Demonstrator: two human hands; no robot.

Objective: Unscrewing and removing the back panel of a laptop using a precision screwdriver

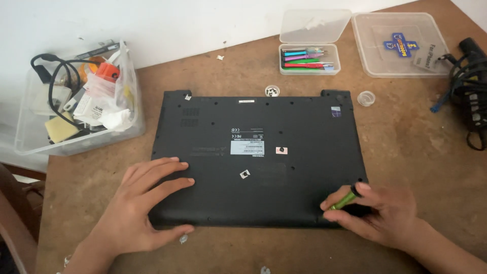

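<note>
A black laptop [258, 157] lies upside down on the brown table [411, 147], its underside with labels and screw holes facing up. My left hand [144, 203] rests flat on the near left corner of the laptop, fingers spread. My right hand [378, 213] grips a small green-handled screwdriver [346, 199] at the near right corner of the laptop, the tool angled down toward the case edge.
A clear bin [76, 101] of cables and parts stands at the far left. An open clear box of coloured tools [309, 58] and a clear lid [401, 43] lie at the back. Two small round caps [366, 98] sit behind the laptop. Black cables [469, 86] lie at the right edge.
</note>
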